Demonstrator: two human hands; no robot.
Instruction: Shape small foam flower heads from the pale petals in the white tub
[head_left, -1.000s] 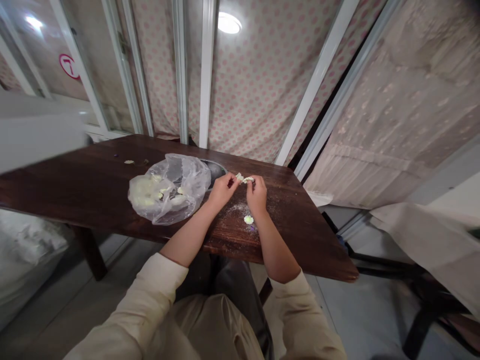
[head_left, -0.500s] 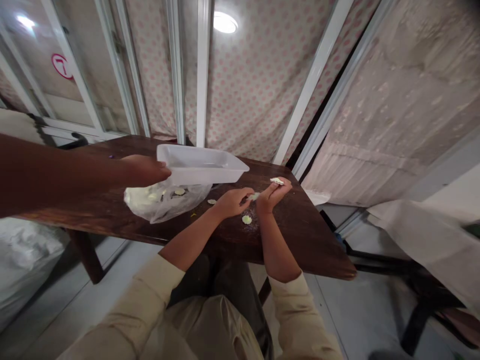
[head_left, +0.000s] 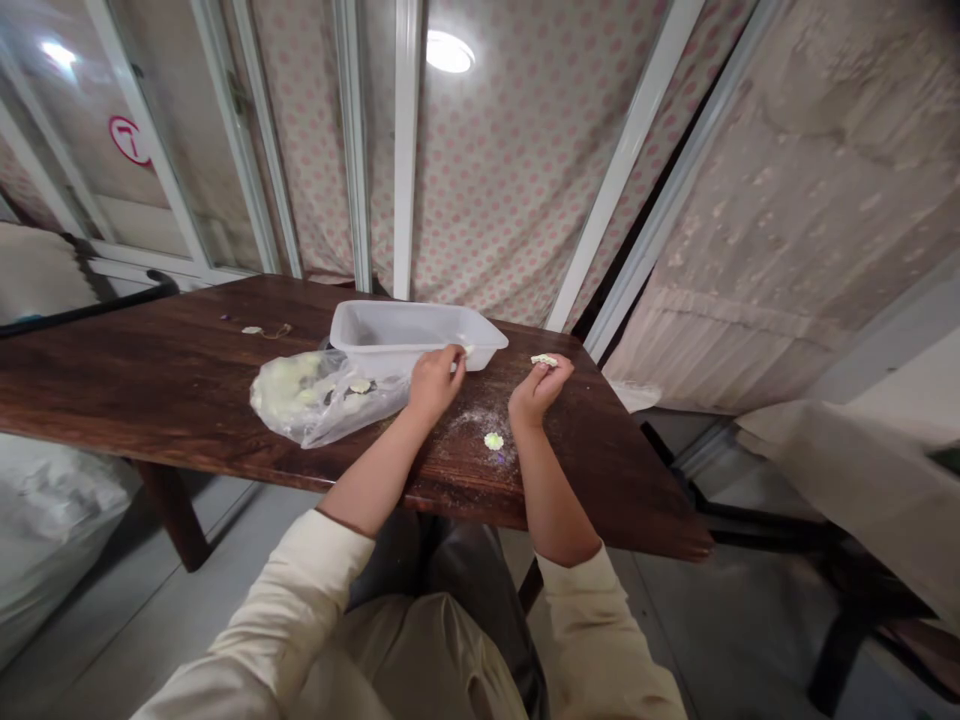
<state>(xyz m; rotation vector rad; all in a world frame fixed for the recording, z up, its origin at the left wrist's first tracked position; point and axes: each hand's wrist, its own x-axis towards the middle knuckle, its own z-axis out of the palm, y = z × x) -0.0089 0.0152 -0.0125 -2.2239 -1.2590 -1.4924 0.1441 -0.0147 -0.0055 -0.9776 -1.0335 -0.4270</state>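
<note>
My left hand (head_left: 436, 388) is at the front wall of a white plastic bin (head_left: 375, 357), with its thumb and fingers pinched on a small pale piece (head_left: 468, 351) at the rim. That piece is partly hidden, and its kind is unclear. To the right, my right hand (head_left: 536, 395) is raised above the table and closed around a few thin whitish pieces with wavy edges (head_left: 544, 360). A round scalloped piece, pale with a greenish middle (head_left: 493, 441), lies on the table between my forearms, amid white powder (head_left: 472, 418).
A clear plastic bag (head_left: 315, 425) holding pale pieces lies left of my left hand. Farther back on the dark wooden table (head_left: 150, 350) are a small white piece (head_left: 252, 330) and a thin loop of string (head_left: 279, 332). Curtained glass panels stand behind.
Another person's arm has set the bin down on the table and left the view. My left hand has moved from beside my right hand up and left to the bin. My right hand barely moved.
</note>
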